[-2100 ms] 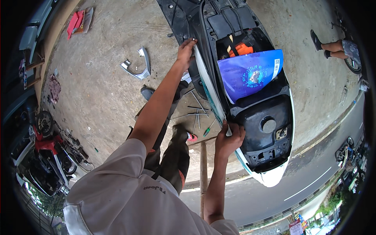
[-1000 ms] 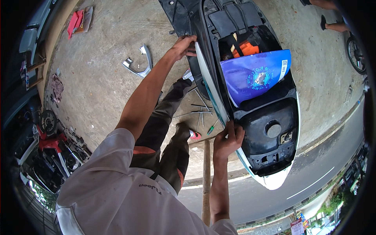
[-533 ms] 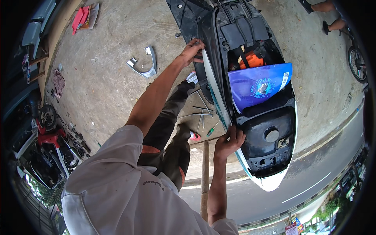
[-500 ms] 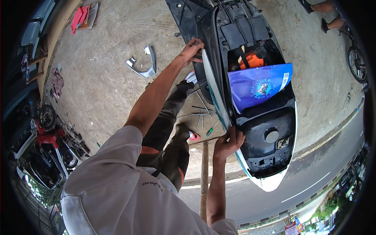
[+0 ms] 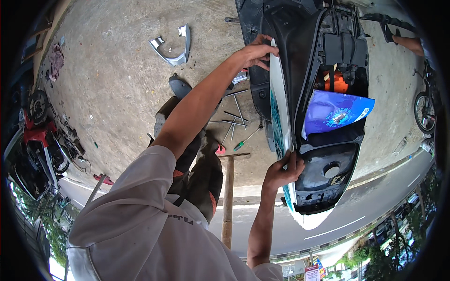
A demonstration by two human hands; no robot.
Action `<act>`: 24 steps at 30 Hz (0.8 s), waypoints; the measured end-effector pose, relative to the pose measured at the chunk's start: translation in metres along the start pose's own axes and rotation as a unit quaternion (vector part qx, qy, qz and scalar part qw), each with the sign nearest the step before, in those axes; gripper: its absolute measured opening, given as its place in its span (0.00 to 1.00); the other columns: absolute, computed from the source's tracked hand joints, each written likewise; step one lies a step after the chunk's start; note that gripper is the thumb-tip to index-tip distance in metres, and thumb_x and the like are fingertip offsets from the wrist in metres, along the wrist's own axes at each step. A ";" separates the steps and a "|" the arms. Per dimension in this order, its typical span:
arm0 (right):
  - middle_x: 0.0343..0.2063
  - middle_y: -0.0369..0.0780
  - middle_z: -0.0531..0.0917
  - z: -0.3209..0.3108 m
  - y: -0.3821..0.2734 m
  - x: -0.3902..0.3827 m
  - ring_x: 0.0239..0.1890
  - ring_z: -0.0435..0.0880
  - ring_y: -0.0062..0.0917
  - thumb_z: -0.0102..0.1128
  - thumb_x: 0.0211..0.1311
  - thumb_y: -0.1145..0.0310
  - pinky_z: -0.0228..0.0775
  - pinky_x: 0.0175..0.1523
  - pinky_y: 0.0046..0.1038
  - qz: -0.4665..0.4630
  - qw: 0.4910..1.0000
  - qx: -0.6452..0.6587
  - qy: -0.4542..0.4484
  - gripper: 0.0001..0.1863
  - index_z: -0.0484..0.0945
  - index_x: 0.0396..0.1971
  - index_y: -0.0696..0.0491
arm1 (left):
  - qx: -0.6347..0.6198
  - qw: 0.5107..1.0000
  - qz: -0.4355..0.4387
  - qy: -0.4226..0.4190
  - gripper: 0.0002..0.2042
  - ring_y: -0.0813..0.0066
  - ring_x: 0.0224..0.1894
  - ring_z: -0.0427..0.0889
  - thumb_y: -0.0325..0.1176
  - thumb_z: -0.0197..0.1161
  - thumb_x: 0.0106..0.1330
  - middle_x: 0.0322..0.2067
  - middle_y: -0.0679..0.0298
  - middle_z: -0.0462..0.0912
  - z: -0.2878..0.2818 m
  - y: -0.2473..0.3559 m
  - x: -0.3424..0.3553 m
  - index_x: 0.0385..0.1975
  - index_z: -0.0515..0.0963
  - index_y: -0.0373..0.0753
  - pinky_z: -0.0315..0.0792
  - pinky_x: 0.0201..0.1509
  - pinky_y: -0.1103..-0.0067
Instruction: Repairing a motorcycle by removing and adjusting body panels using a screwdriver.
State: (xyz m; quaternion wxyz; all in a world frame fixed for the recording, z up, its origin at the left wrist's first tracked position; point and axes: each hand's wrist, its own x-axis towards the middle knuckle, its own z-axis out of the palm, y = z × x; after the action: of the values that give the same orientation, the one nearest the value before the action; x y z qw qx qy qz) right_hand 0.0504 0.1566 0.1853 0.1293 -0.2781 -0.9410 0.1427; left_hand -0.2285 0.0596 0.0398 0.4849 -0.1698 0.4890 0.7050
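Observation:
My left hand is closed on the forward end of a long white and teal side panel along the scooter's left edge. My right hand pinches the same panel farther back, beside the black fuel tank with its round cap. The scooter's seat is absent from the body. A blue printed sheet lies over the open storage bay, with an orange item behind it. On the ground to the left are a silver grab rail, several metal rods and a green-handled screwdriver.
A red motorbike and loose parts stand at the left. A person's leg and a wheel are at the right. A pole runs below me toward the road, beyond the concrete's edge.
The view has shifted, putting the scooter and both hands farther right in the picture. My left hand is higher in frame. Both hands remain on the panel.

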 end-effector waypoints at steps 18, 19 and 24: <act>0.25 0.40 0.73 -0.039 -0.023 0.013 0.27 0.76 0.28 0.61 0.53 0.75 0.69 0.33 0.28 0.057 0.998 0.018 0.033 0.07 0.80 0.33 0.60 | 0.013 0.999 0.027 0.039 0.32 0.65 0.46 0.74 0.35 0.64 0.50 0.43 0.62 0.73 0.009 -0.014 -0.007 0.56 0.56 0.50 0.74 0.46 0.60; 0.25 0.39 0.73 -0.038 -0.042 0.024 0.27 0.76 0.27 0.61 0.53 0.74 0.68 0.33 0.28 0.074 0.996 0.046 0.019 0.08 0.80 0.33 0.59 | -0.008 0.998 0.037 0.043 0.34 0.67 0.42 0.74 0.33 0.65 0.46 0.42 0.62 0.72 0.001 -0.011 -0.002 0.55 0.57 0.49 0.75 0.43 0.60; 0.21 0.43 0.78 -0.009 -0.059 0.085 0.26 0.78 0.37 0.66 0.48 0.61 0.69 0.31 0.34 -0.046 0.977 -0.128 -0.166 0.12 0.80 0.25 0.56 | -0.022 0.997 0.055 0.059 0.33 0.70 0.42 0.76 0.32 0.64 0.47 0.36 0.64 0.78 0.004 -0.014 -0.009 0.56 0.59 0.54 0.75 0.42 0.61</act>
State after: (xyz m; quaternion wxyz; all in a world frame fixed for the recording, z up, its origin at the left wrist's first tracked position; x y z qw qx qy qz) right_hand -0.0443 0.1588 0.2271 -0.0590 -0.2213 -0.9716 0.0589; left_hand -0.2117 0.0594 0.0408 0.4121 -0.1945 0.5100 0.7296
